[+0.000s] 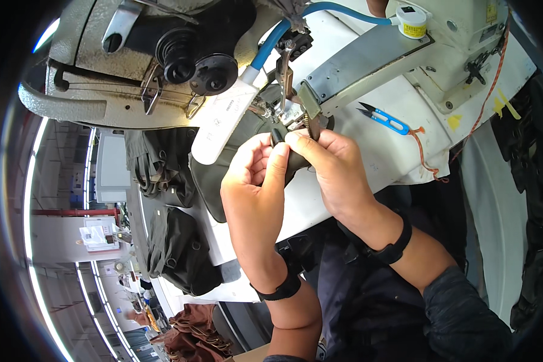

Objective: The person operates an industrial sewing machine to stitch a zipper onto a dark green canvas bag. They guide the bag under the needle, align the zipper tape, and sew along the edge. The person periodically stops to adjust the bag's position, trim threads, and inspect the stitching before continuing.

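My left hand and my right hand meet at a piece of dark green fabric, just in front of the sewing machine's presser foot. Left thumb and forefinger are pinched around a small dark folded edge or tab of it. The right thumb presses on the same spot, its fingers curled behind the cloth. The fabric spreads leftward from my hands under the machine head. What lies beneath my fingertips is mostly hidden.
A white lamp on a blue flexible neck hangs beside the needle area. Blue thread snips on an orange cord lie right of the machine arm. Dark green sewn pieces are piled at left; brown cloth sits lower down.
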The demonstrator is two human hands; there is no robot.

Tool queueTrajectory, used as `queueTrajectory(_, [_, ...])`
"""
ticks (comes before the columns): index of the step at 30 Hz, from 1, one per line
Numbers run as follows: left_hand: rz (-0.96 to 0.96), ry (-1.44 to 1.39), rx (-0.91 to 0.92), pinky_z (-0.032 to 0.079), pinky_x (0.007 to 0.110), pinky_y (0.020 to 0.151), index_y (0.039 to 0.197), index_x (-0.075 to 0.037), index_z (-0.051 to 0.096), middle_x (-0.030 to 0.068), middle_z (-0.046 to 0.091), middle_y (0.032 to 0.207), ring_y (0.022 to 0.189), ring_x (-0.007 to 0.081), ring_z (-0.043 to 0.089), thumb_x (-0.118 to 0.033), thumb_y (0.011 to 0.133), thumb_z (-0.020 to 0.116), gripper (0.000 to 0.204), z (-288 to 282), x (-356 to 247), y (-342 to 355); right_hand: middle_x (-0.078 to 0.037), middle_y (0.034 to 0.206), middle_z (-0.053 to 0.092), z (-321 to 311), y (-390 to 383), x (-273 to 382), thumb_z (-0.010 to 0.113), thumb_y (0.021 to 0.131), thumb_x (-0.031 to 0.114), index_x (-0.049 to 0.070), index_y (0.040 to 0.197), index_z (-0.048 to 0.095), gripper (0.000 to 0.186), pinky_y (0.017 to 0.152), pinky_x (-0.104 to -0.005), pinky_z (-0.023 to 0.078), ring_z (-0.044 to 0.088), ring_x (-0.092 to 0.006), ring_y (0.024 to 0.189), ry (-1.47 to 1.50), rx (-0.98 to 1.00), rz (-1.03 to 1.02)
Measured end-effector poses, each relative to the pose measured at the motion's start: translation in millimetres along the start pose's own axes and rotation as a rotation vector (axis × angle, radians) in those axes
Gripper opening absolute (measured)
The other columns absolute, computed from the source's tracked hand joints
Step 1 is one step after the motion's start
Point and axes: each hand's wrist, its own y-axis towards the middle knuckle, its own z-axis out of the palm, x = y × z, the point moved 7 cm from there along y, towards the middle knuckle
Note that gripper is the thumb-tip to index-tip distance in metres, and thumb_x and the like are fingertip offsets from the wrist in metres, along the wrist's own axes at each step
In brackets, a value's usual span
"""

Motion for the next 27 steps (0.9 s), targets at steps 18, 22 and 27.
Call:
queueTrajectory(18, [0.028,0.056,-0.13,0.051,0.022,0.073,0.12,0.008,0.069,0.0041,0.072,0.095,0.083,0.0061,0.064,-0.01,0.101,0.071,0.026,3,9,1,0.01,0.078,0.059,6,3,15,0.069,0.101,0.012,0.001,0.088,0.072,0.017,0.057,-0.0203,0.032,0.043,0.0027,0.069,-0.078,-0.022,-0.06])
queueTrajectory(22, [0.056,0.017,-0.124,0.053,0.023,0.078,0.121,0.008,0.07,0.0073,0.075,0.1,0.088,0.0091,0.067,-0.01,0.102,0.071,0.026,4,14,2,0.009,0.077,0.06,10,4,22,0.069,0.1,0.009,-0.001,0.087,0.07,0.017,0.056,-0.0203,0.033,0.045,0.0029,0.068,-0.134,-0.034,-0.141])
queueTrajectory(27, [0.131,0.114,-0.203,0.055,0.027,0.082,0.125,0.007,0.069,0.0093,0.075,0.102,0.092,0.0124,0.069,-0.01,0.102,0.07,0.029,0,18,4,0.009,0.074,0.058,10,6,27,0.068,0.099,0.008,-0.003,0.084,0.068,0.019,0.054,-0.0206,0.033,0.044,0.0033,0.068,-0.204,0.003,-0.162])
